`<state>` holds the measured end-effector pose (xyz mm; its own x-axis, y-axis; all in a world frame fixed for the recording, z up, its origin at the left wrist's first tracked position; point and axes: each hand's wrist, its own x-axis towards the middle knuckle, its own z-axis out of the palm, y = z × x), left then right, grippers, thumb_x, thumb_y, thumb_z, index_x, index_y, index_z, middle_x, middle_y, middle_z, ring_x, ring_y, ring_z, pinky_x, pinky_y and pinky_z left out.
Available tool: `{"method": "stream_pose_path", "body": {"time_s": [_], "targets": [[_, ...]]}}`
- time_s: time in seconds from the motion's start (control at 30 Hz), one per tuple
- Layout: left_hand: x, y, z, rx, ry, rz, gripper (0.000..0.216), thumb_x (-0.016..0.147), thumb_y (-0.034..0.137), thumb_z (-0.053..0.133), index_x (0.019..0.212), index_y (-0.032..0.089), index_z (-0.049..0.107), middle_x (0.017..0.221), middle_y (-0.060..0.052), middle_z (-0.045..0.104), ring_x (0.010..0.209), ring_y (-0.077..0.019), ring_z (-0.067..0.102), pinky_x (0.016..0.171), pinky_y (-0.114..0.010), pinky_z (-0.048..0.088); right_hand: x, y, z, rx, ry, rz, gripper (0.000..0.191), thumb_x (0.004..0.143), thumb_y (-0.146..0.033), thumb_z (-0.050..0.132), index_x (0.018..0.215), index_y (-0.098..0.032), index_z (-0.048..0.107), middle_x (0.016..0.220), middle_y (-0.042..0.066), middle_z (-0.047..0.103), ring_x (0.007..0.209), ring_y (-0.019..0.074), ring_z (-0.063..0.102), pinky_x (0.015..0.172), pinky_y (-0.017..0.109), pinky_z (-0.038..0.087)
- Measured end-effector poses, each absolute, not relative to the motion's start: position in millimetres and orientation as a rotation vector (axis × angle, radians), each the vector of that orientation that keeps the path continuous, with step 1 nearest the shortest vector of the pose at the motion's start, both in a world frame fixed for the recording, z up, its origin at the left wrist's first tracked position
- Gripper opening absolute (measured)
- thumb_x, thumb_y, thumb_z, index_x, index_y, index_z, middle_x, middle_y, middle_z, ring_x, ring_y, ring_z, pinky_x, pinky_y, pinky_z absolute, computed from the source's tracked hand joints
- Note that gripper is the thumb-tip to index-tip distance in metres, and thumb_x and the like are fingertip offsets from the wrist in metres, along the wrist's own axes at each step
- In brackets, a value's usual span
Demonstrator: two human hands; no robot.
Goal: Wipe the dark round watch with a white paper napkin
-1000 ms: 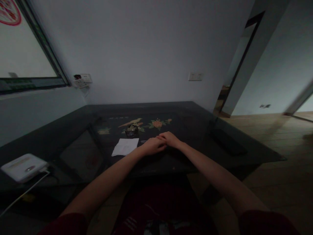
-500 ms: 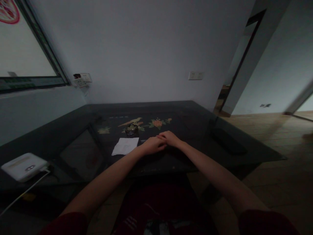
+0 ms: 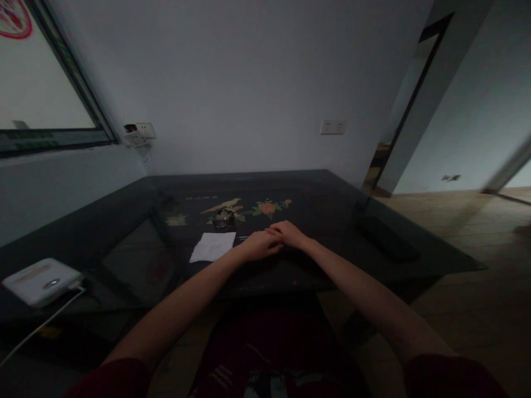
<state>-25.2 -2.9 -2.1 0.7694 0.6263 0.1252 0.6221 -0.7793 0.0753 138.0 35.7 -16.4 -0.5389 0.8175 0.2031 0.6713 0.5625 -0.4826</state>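
Both hands rest together on the near middle of a dark glass-topped table (image 3: 319,190). My left hand (image 3: 261,245) lies palm down with its fingers loosely bent and its thumb apart. Against its fingertips lies my right hand (image 3: 290,235), its fingers extended and overlapping those of the left. I see nothing held in either hand. Just left of the hands is a white sheet of paper (image 3: 213,246), partly beside the left wrist. Behind the paper stands a small dark, shiny, see-through object (image 3: 224,219) whose kind I cannot make out.
A white box-like device (image 3: 41,279) with a cable sits at the table's left. A long black case-like object (image 3: 388,239) lies on the right. Printed flowers and a bird decorate the tabletop. Behind it rises a wall with a double socket (image 3: 332,127).
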Motion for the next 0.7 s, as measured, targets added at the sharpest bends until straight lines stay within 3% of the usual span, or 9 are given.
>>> {"method": "stream_pose_path", "body": {"time_s": [0.7], "targets": [[-26.2, -1.5, -3.6, 2.959, 1.01, 0.216, 0.024, 0.093, 0.032, 0.044, 0.094, 0.02, 0.065, 0.095, -0.006, 0.069, 0.082, -0.0189, 0.065, 0.07, -0.026, 0.045, 138.1, 38.7, -19.5, -1.209, -2.392, 0.491, 0.042, 0.093, -0.042, 0.045, 0.064, -0.015, 0.059, 0.061, 0.0, 0.055, 0.061, 0.0115, 0.043, 0.06, 0.025, 0.024]]}}
